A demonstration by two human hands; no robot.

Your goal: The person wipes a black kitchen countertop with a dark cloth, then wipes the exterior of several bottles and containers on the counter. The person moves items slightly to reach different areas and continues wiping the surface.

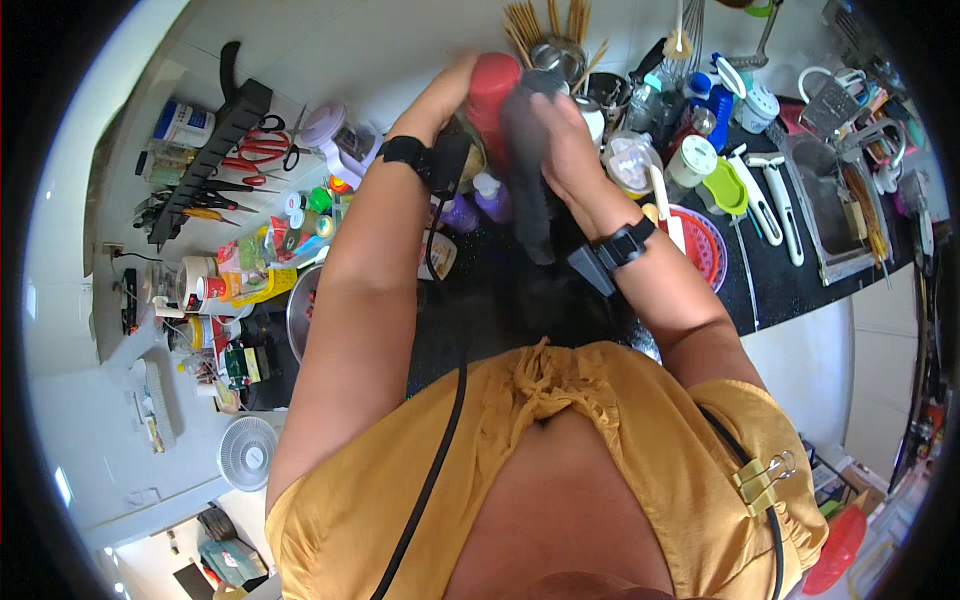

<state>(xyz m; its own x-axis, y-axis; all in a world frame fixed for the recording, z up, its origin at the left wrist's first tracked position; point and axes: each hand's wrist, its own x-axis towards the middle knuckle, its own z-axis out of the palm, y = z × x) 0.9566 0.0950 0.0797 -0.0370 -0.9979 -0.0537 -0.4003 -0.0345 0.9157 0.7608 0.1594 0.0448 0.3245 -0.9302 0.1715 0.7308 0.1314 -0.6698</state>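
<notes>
Both of my hands are raised over the far side of the black countertop (487, 307), near the tiled wall. My left hand (450, 86) grips a red, rounded, soft-looking thing (495, 86); some of its fingers are hidden behind it. A long dark grey piece, apparently cloth (531, 187), hangs from my right hand (566, 142), its thumb lying against the upper part. The red and grey things touch or overlap, and motion blur hides whether they are joined. Just below the left wrist are small purple bottles (491, 199).
A steel bowl (297, 319) sits left of my left forearm. Scissors (262, 146) and knives hang on a black wall rack (206, 169). Rightward are a lidded white jar (694, 159), a red basket (694, 251), white-handled peelers (780, 210) and a sink (821, 195). Skewers (525, 26) stand behind my hands.
</notes>
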